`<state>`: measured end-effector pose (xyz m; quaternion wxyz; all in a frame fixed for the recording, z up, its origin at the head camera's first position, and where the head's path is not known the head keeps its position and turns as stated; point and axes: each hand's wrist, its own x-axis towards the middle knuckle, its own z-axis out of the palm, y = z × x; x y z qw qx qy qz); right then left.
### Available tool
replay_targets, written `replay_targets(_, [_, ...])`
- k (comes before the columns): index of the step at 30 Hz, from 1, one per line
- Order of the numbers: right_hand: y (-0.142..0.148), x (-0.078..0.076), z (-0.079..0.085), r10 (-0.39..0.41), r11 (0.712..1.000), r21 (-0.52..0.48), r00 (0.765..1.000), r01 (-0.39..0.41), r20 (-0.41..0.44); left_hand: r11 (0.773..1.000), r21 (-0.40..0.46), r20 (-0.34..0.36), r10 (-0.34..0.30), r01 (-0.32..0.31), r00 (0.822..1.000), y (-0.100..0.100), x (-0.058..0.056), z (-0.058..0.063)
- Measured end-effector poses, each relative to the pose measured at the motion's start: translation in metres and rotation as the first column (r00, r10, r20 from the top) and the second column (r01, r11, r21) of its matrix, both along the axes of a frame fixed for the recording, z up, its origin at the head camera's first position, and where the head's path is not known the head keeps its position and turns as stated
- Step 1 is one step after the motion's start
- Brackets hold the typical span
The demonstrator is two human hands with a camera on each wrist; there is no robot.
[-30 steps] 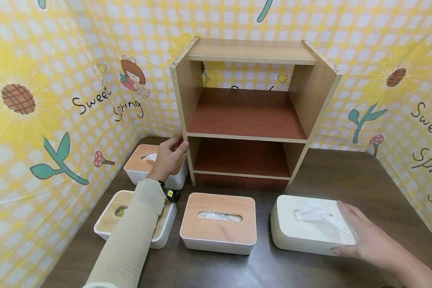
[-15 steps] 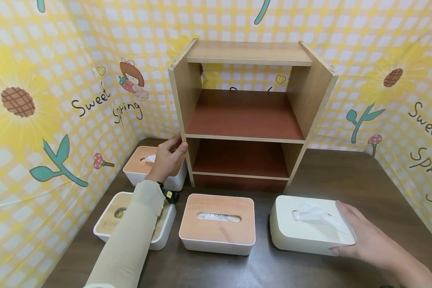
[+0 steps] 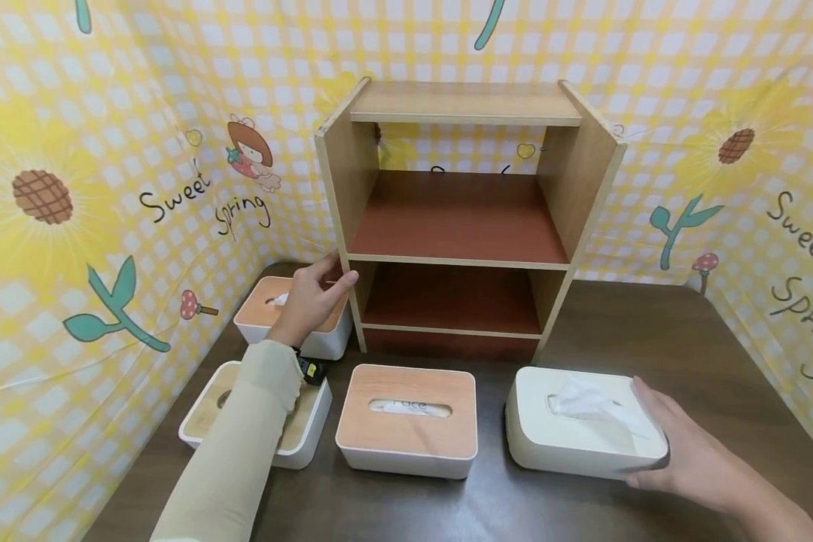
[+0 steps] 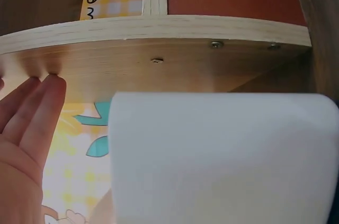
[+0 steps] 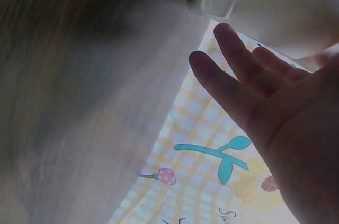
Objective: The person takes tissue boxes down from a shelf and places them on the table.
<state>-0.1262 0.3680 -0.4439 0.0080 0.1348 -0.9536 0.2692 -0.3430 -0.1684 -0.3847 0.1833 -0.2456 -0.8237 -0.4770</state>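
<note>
My left hand (image 3: 308,301) reaches to the left outer side of a wooden shelf unit (image 3: 467,102). In the left wrist view its straight fingers (image 4: 47,107) touch the side panel (image 4: 114,57), and in the head view the thumb is by the front edge. Below that hand stands a white tissue box with an orange wood-look lid (image 3: 252,307). On the right, my right hand (image 3: 691,452) is around the end of an all-white tissue box (image 3: 569,444) with a tissue sticking out. Its fingers (image 5: 230,89) look spread and loosely extended close to the box in the right wrist view.
A tissue box with an orange lid (image 3: 406,436) stands front centre. Another with a pale wood lid (image 3: 305,440) sits at front left, partly under my left sleeve (image 3: 223,452). All stand on a dark brown table (image 3: 644,331), with checked cloth (image 3: 691,68) behind.
My right hand has eased very slightly off the white tissue box. The left forearm has shifted a little left while its fingers stay at the shelf side. The head view has tilted slightly.
</note>
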Motion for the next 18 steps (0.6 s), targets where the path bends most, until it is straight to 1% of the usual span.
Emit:
replay_targets(2, [-0.001,-0.001,0.001,-0.005,1.000,0.008,1.000,0.005,0.013,1.000,-0.023,0.011,0.005,-0.005,1.000,-0.002,0.002,0.001])
replay_targets(5, [-0.001,-0.003,0.001,-0.004,1.000,0.014,1.000,0.003,0.022,0.998,-0.064,0.007,0.009,-0.008,1.000,-0.006,0.004,0.002])
replay_targets(10, [0.002,-0.007,0.000,0.013,1.000,0.006,1.000,-0.014,0.023,0.989,-0.145,0.016,0.026,-0.023,1.000,-0.013,0.008,0.000])
replay_targets(14, [0.008,-0.009,-0.001,0.016,1.000,-0.011,0.998,-0.016,0.060,0.979,-0.204,0.025,0.018,-0.012,1.000,-0.016,0.015,-0.003])
replay_targets(18, [0.015,-0.011,0.000,0.017,0.999,-0.046,0.998,-0.014,0.065,0.975,-0.219,0.030,-0.014,0.020,0.999,-0.016,0.020,-0.007])
